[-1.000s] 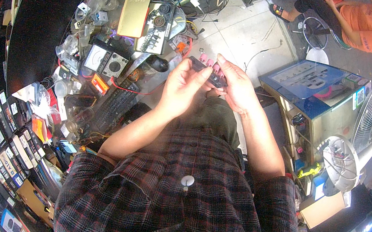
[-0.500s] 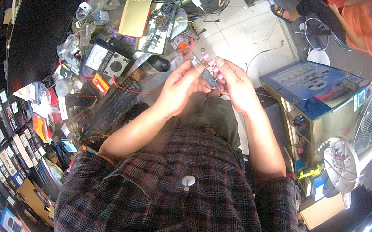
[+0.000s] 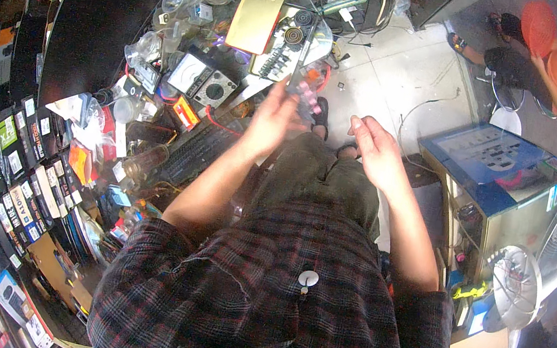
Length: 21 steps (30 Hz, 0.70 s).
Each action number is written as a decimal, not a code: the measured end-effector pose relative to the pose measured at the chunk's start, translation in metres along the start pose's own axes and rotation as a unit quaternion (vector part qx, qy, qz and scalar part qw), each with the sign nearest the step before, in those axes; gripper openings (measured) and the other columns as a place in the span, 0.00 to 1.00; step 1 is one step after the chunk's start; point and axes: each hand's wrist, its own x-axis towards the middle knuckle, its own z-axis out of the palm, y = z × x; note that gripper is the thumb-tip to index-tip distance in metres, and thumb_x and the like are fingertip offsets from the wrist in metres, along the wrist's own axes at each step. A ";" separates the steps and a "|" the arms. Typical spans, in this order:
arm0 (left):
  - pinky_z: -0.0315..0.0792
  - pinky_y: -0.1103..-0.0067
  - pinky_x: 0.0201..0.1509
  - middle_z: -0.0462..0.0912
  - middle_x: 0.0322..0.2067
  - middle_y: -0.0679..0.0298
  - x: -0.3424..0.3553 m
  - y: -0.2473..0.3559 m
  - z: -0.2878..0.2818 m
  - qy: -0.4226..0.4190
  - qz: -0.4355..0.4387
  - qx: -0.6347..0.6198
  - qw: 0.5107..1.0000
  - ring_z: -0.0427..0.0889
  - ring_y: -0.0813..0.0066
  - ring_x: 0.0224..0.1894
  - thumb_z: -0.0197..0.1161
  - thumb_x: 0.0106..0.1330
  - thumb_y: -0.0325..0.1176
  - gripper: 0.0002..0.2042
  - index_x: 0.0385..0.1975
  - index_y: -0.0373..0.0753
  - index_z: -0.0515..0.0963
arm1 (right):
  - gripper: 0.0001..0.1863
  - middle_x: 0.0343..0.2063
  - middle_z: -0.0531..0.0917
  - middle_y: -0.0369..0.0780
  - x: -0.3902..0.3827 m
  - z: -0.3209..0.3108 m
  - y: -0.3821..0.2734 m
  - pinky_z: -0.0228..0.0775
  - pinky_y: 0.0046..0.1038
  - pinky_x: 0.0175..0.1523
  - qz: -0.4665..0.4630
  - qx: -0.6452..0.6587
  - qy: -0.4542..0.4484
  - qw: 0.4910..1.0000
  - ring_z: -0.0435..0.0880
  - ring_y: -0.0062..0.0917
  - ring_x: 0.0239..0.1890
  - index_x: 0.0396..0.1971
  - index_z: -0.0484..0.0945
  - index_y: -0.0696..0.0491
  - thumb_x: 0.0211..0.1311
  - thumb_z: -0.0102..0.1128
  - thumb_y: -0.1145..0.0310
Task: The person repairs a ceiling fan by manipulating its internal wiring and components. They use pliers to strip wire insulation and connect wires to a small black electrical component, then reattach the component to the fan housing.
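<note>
The left hand [image 3: 274, 118] is raised over the cluttered bench edge, its fingers pinching a small blurred pinkish part [image 3: 308, 95] at its one o'clock. The right hand [image 3: 376, 152], well apart at three o'clock, hangs loosely spread and holds nothing. A gold rectangular metal box [image 3: 259, 5] lies at eleven o'clock.

Both forearms reach forward, left hand [image 3: 275, 116] raised, right hand [image 3: 375, 150] apart with fingers loosely curled.

shirt [image 3: 285, 308]: dark plaid | box [image 3: 259, 5]: gold | fan [image 3: 534, 276]: white
</note>
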 end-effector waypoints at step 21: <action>0.76 0.64 0.41 0.83 0.37 0.49 0.128 0.017 -0.096 0.096 0.295 0.622 0.719 0.83 0.54 0.35 0.58 0.73 0.36 0.21 0.61 0.30 0.72 | 0.23 0.34 0.82 0.50 -0.145 -0.081 0.093 0.73 0.40 0.48 0.040 -0.002 0.264 0.964 0.83 0.42 0.40 0.41 0.79 0.57 0.74 0.49 0.50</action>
